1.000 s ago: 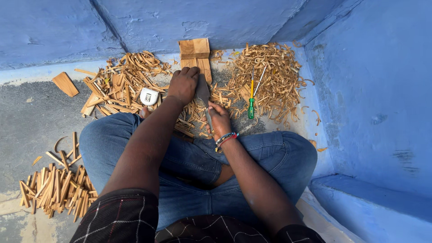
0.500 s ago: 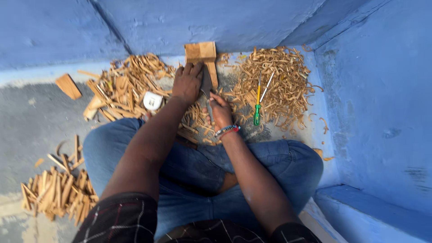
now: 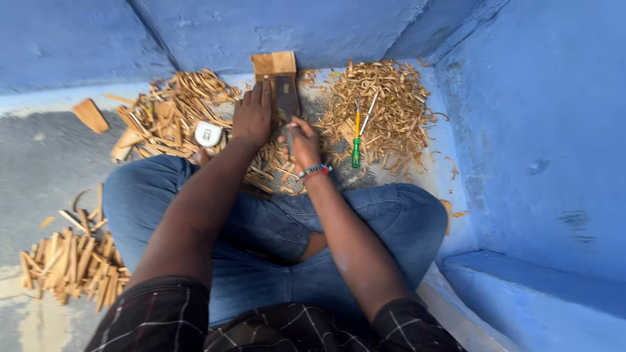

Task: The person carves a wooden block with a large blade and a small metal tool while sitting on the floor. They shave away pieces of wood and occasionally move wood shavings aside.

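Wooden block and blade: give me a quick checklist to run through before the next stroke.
1. Wooden block flat on the floor against the blue wall: ok.
2. Left hand beside the dark blade, fingers off its edge: cannot tell.
3. Right hand closed on the blade's handle: ok.
4. Green-handled screwdriver lying apart from the blade: ok.
5. White tape measure left of the left hand, apart from the blade: ok.
6. Workpiece under the blade: cannot tell.
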